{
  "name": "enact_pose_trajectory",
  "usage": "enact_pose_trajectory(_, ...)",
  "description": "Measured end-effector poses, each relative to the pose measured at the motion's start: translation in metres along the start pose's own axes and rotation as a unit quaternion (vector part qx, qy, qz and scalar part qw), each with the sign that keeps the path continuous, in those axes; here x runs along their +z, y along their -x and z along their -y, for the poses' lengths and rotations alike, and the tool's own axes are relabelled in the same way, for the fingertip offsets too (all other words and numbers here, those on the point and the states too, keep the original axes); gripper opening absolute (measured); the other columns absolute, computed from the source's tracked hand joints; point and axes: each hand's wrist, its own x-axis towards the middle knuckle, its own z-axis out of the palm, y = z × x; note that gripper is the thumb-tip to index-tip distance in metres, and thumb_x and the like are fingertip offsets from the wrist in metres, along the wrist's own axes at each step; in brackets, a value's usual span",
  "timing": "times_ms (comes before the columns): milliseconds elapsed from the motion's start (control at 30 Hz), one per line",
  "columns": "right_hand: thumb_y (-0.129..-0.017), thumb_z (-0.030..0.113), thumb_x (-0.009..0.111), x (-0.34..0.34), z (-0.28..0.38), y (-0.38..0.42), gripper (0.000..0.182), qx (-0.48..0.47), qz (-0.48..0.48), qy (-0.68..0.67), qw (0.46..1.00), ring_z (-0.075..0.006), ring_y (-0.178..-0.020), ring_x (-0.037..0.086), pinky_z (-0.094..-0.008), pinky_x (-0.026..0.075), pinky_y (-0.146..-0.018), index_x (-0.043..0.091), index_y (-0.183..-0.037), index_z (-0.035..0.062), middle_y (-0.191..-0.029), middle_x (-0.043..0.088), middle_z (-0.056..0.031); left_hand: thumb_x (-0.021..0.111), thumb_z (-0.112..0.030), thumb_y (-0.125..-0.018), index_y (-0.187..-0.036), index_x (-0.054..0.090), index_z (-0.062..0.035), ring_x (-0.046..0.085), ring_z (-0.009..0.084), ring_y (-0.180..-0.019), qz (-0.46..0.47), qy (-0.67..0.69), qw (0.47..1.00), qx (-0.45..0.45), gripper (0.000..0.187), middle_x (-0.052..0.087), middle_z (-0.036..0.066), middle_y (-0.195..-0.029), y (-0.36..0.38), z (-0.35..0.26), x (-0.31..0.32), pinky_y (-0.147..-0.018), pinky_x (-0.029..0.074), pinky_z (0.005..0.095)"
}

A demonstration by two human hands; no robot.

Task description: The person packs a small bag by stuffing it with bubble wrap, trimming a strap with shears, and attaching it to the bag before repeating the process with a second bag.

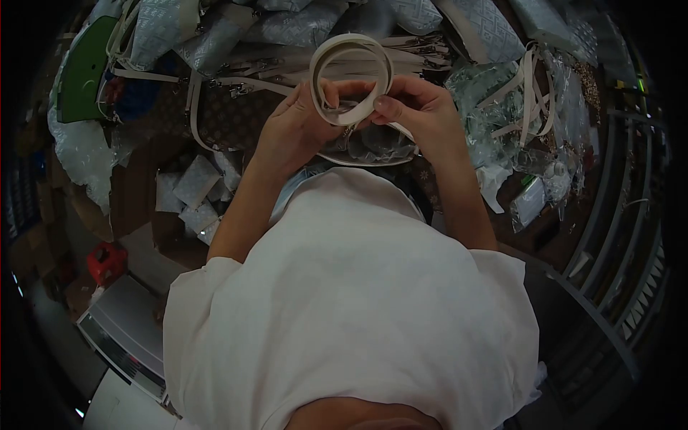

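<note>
A cream ring that looks like a roll of tape is held up on edge, its hole facing me. My left hand grips its lower left, with fingertips showing through the hole. Closed on its lower right is my right hand, the thumb pressed to the rim. Just below both hands lies an unzipped bag with clear plastic in its opening. The hands partly cover the bag.
Cream straps with metal clasps and wrapped patterned bags are heaped at the back. Clear plastic wrapping lies right. Left are a green piece and a carton of small patterned pouches. A metal rack stands far right.
</note>
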Motion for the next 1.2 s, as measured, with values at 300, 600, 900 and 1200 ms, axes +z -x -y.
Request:
enact_pose_trajectory(300,-0.065,0.015,0.071,-0.017,-0.056,0.014,0.046,-0.181,0.000,0.646,0.741,-0.0282,-0.073,0.058,-0.0346,0.048,-0.067,0.055,-0.106,0.0038,-0.083,0.056,-0.0121,0.040,-0.022,-0.093,-0.094,0.054,0.0014,0.052,0.0202,-0.092,0.090,-0.502,0.855,0.094,0.027,0.053,0.013,-0.106,0.015,-0.014,-0.018,-0.082,0.042,0.0356)
enact_pose_trajectory(600,-0.066,0.004,0.058,-0.032,-0.068,0.004,0.013,-0.110,0.043,0.669,0.734,-0.0297,-0.069,0.058,-0.0394,0.047,-0.061,0.055,-0.078,0.0036,-0.072,0.058,-0.0111,0.052,-0.020,-0.085,-0.081,0.057,-0.0016,0.055,0.0311,-0.078,0.113,-0.792,0.597,-0.056,0.019,0.060,0.013,-0.084,0.014,0.020,-0.010,-0.072,0.045,0.0390)
enact_pose_trajectory(900,-0.067,0.004,0.055,-0.042,-0.077,0.001,0.011,-0.118,0.062,0.651,0.747,-0.0305,-0.070,0.059,-0.0408,0.047,-0.061,0.058,-0.078,0.0048,-0.071,0.059,-0.0117,0.051,-0.010,-0.073,-0.078,0.063,-0.0058,0.062,0.0289,-0.078,0.120,-0.835,0.487,-0.227,0.013,0.063,0.013,-0.078,-0.031,0.083,-0.021,-0.064,0.050,0.0397)
enact_pose_trajectory(1200,-0.068,0.005,0.053,-0.042,-0.076,0.007,0.007,-0.133,0.061,0.654,0.742,-0.0293,-0.068,0.059,-0.0392,0.047,-0.060,0.057,-0.074,0.0050,-0.070,0.059,-0.0103,0.050,-0.003,-0.069,-0.073,0.061,-0.0029,0.060,0.0309,-0.072,0.162,-0.868,0.469,0.015,0.012,0.061,0.013,-0.077,-0.005,0.051,-0.030,-0.064,0.049,0.0400)
